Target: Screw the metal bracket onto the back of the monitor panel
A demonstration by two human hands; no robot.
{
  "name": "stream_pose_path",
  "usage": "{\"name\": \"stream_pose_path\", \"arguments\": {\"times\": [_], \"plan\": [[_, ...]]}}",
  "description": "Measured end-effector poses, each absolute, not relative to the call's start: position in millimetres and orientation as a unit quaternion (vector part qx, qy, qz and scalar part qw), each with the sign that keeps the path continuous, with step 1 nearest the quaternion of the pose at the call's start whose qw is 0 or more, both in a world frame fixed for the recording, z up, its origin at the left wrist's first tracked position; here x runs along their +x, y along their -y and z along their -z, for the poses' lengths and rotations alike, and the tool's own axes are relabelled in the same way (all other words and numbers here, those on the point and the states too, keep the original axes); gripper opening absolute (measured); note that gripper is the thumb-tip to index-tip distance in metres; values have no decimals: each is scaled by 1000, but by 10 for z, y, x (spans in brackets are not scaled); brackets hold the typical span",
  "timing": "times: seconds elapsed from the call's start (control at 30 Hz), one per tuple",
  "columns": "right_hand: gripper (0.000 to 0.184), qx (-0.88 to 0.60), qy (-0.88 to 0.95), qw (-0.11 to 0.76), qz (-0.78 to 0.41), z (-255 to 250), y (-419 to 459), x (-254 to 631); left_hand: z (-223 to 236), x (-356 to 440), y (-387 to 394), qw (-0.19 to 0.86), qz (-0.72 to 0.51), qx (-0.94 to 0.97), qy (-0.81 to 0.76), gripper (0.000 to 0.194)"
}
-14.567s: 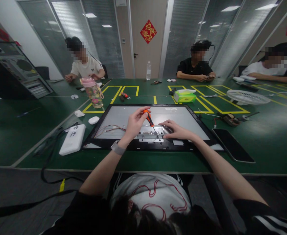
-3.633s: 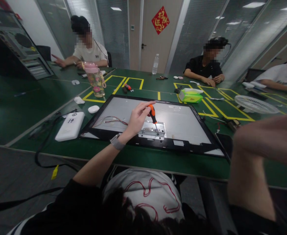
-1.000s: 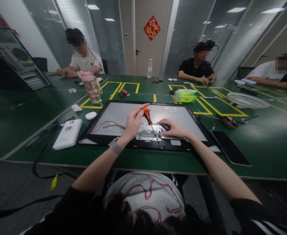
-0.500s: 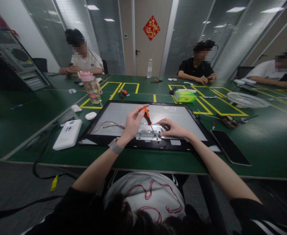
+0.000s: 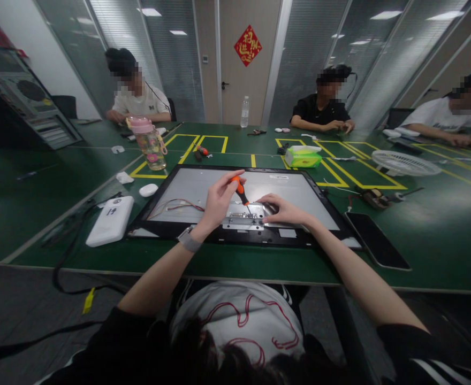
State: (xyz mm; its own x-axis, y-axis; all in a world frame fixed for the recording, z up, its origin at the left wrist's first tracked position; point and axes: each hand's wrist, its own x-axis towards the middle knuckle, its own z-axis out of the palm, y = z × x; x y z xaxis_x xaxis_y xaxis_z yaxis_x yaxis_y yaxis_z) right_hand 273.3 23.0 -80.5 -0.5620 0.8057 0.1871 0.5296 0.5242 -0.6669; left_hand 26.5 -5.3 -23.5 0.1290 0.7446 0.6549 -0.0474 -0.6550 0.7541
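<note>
My left hand point(image 5: 219, 200) is closed around the orange-and-black handle of a screwdriver point(image 5: 241, 191). The screwdriver leans, its thin shaft reaching down to a silver metal bracket point(image 5: 243, 226); whether the tip sits in a screw is too small to tell. My right hand point(image 5: 286, 209) grips the right end of that bracket between thumb and fingers. Under both hands lies a flat display panel point(image 5: 179, 187), grey-backed with a black frame, face down on the green table point(image 5: 203, 262). Thin coloured wires point(image 5: 175, 204) lie on the panel, left of the bracket.
A white power bank point(image 5: 110, 222) and a white case point(image 5: 148, 190) lie to the left, near a pink-lidded bottle point(image 5: 149, 144). On the right are a black phone point(image 5: 378, 240), a fan grille point(image 5: 406, 161) and a green tissue pack point(image 5: 303, 156). Several people sit across the table.
At 3.6 s ago my right hand was raised off to the right; now it is back on the bracket. Over the last second both hands and the screwdriver have hardly moved.
</note>
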Motion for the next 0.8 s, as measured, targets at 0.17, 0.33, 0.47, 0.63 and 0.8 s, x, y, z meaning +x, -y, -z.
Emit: {"name": "stream_pose_path", "arguments": {"times": [0.17, 0.33, 0.47, 0.63, 0.8], "plan": [[64, -401, 838, 244, -278, 785, -217, 2719, 259, 271, 35, 307, -606, 685, -263, 28], [62, -398, 842, 242, -273, 784, -218, 2724, 229, 255, 42, 352, -605, 674, -237, 28], [62, -394, 842, 243, -277, 785, -217, 2730, 226, 261, 51, 302, -594, 691, -280, 22], [61, -394, 840, 248, -277, 787, -213, 2725, 247, 263, 4, 346, -612, 663, -255, 38], [62, -388, 842, 255, -275, 784, -212, 2719, 251, 266, 12, 388, -564, 686, -246, 32]]}}
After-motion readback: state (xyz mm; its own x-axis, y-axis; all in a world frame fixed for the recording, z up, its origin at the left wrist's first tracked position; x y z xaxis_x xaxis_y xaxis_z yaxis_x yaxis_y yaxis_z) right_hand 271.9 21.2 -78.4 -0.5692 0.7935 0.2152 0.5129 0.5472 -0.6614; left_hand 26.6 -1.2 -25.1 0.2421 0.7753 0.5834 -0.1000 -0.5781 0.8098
